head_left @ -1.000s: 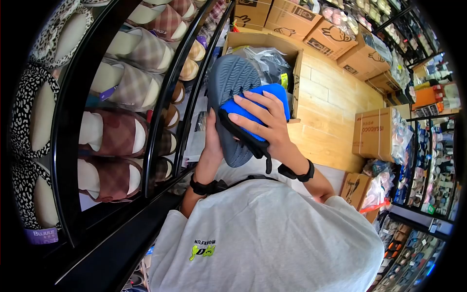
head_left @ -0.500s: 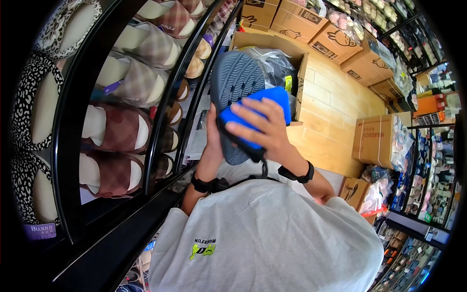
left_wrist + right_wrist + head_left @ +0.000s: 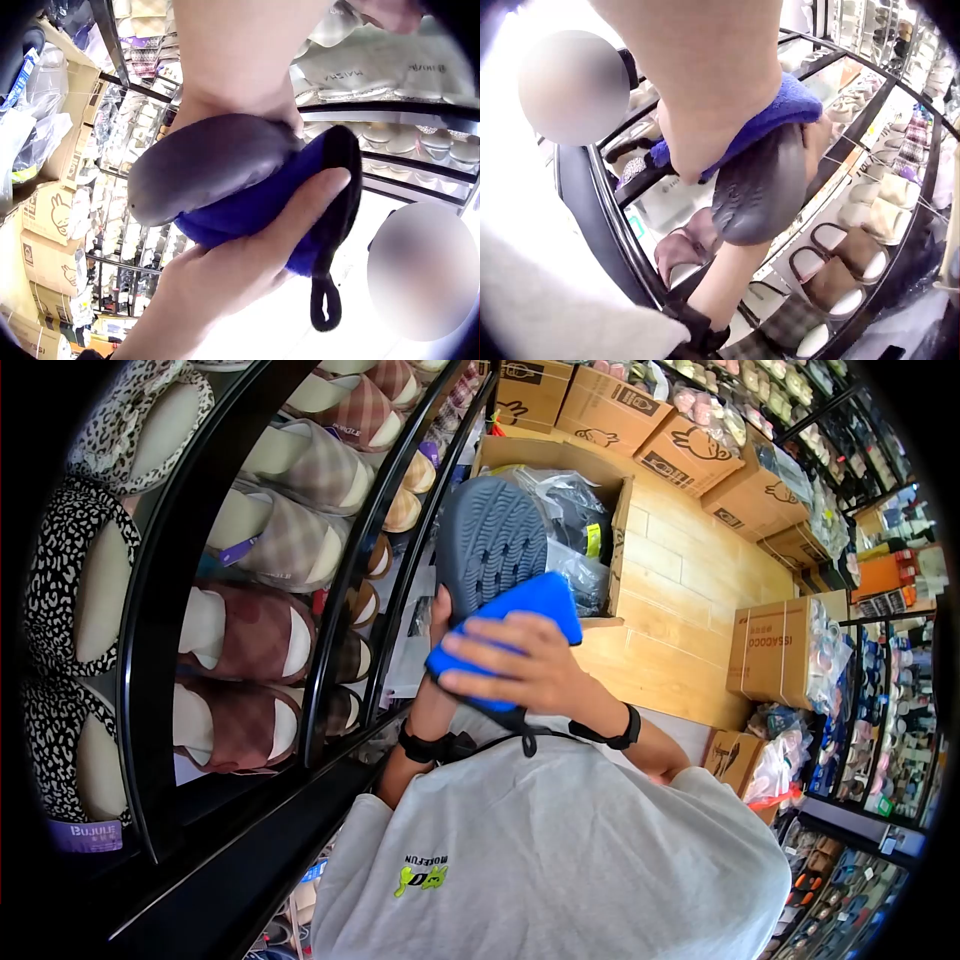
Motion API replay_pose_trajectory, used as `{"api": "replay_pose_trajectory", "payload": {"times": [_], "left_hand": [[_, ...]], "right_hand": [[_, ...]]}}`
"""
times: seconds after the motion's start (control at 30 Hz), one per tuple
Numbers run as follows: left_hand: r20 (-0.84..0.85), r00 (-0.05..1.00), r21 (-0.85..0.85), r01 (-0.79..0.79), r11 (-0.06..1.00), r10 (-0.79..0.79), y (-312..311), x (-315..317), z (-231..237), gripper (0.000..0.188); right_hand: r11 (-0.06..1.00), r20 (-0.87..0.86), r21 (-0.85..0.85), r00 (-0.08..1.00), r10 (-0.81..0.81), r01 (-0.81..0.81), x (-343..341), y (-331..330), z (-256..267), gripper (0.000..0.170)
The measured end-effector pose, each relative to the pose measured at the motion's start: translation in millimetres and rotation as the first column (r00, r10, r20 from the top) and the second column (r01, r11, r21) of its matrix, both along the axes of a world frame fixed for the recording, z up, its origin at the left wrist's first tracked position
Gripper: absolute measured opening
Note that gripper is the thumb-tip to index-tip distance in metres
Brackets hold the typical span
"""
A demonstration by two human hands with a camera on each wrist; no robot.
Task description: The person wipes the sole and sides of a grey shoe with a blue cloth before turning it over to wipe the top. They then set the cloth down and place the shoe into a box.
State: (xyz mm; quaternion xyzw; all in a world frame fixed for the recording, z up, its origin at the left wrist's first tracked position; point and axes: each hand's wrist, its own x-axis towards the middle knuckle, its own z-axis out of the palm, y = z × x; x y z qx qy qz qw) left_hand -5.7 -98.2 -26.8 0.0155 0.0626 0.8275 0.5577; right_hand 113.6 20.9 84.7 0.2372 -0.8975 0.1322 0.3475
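Observation:
A dark grey slipper (image 3: 492, 535) is held up before the chest, its wavy-treaded sole facing the head camera. My left hand (image 3: 439, 622) grips it along the side, mostly hidden behind the sole. Over the slipper's lower half, my right hand (image 3: 520, 665) presses a blue plush cleaning mitt (image 3: 552, 605) with black trim and a hanging loop. In the left wrist view, the right thumb lies along the black edge (image 3: 341, 157) of the mitt, which sits against the slipper's side (image 3: 210, 169). The right wrist view shows left fingers (image 3: 819, 142) at the slipper's far edge.
A black shelf rack (image 3: 340, 550) with rows of slippers stands close on the left. Beyond the hands is an open carton (image 3: 622, 530) of bagged goods on the wooden floor (image 3: 680, 630). More cartons (image 3: 690, 455) line the far side; shoe shelves stand at right.
The right hand and mitt have slid down the sole toward the body, baring more tread. The left hand keeps its grip, and the slipper stays nearly in place.

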Motion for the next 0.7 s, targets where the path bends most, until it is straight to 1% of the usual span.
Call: {"api": "replay_pose_trajectory", "payload": {"times": [0.03,0.1,0.13,0.2,0.23,0.3,0.33,0.37,0.4,0.43,0.47,0.53,0.57,0.6,0.63,0.67,0.7], "left_hand": [[-0.049,0.999,-0.041,-0.013,0.999,0.011,-0.3,0.1,1.6,0.089],[-0.145,0.989,-0.121,-0.046,0.992,0.028,-1.5,0.9,5.3,0.090],[-0.192,0.981,-0.160,-0.065,0.985,0.034,-3.0,2.4,7.9,0.090],[-0.282,0.958,-0.233,-0.114,0.966,0.045,-7.2,6.1,14.8,0.091],[-0.345,0.930,-0.269,-0.224,0.937,0.123,-9.0,8.7,23.8,0.091],[-0.502,0.863,-0.467,-0.322,0.823,0.052,-8.0,14.9,64.8,0.091],[-0.447,0.892,-0.503,-0.305,0.809,0.058,-6.7,15.4,68.2,0.091],[-0.439,0.896,-0.392,-0.252,0.885,0.060,-7.1,11.3,57.4,0.090],[-0.331,0.941,-0.250,-0.155,0.956,0.066,-5.2,4.4,38.2,0.090],[-0.202,0.978,-0.101,-0.066,0.993,0.045,-3.1,-2.1,21.4,0.090],[-0.117,0.993,-0.004,-0.021,1.000,0.020,-2.1,-5.1,14.1,0.090],[-0.041,0.999,0.067,-0.001,0.998,0.004,-2.0,-7.9,3.9,0.090],[-0.032,0.999,0.062,-0.026,0.998,0.028,-2.9,-7.0,0.8,0.090],[-0.024,0.999,0.049,-0.041,0.998,0.042,-2.6,-9.0,-3.4,0.090],[-0.046,0.994,-0.005,-0.103,0.995,0.103,-3.4,-7.5,-3.3,0.090],[-0.187,0.968,-0.213,-0.204,0.956,0.165,-3.7,-0.9,16.2,0.089],[-0.334,0.923,-0.393,-0.321,0.862,0.191,-4.8,8.4,48.2,0.088]], "right_hand": [[0.996,0.054,0.060,0.996,0.067,-0.070,3.8,-2.7,2.3,0.051],[0.984,0.033,0.138,0.993,0.111,-0.114,3.4,4.0,0.1,0.048],[0.984,0.035,0.137,0.993,0.111,-0.114,2.0,9.2,0.6,0.048],[0.999,0.011,0.042,1.000,0.008,-0.008,-2.2,20.8,4.7,0.047],[0.999,0.025,-0.038,0.999,-0.028,0.029,-3.0,24.7,8.3,0.047],[0.987,0.025,-0.120,0.995,-0.101,0.103,-4.9,22.5,9.8,0.047],[0.986,0.038,-0.117,0.993,-0.116,0.120,-2.8,15.8,10.3,0.049],[0.992,0.012,-0.089,0.996,-0.087,0.088,-2.0,9.3,3.8,0.048],[0.999,0.004,-0.007,0.999,-0.037,0.037,-1.0,2.1,2.1,0.048],[0.997,-0.001,0.076,1.000,0.013,-0.013,-0.5,-2.6,1.6,0.047],[0.984,0.043,0.163,0.997,0.069,-0.075,0.3,-4.0,1.9,0.048],[0.984,0.036,0.149,0.995,0.093,-0.097,-4.9,1.0,1.1,0.048],[0.984,0.029,0.134,0.993,0.115,-0.118,-8.9,5.0,0.4,0.048],[0.994,0.014,0.103,0.999,0.046,-0.047,-11.5,8.9,-0.4,0.048],[1.000,0.031,0.017,0.999,-0.014,0.014,-12.7,12.6,3.0,0.048],[0.996,0.056,-0.057,0.996,-0.071,0.074,-12.7,14.1,8.4,0.048],[0.983,0.084,-0.128,0.989,-0.125,0.135,-13.4,14.6,11.8,0.048]]}}
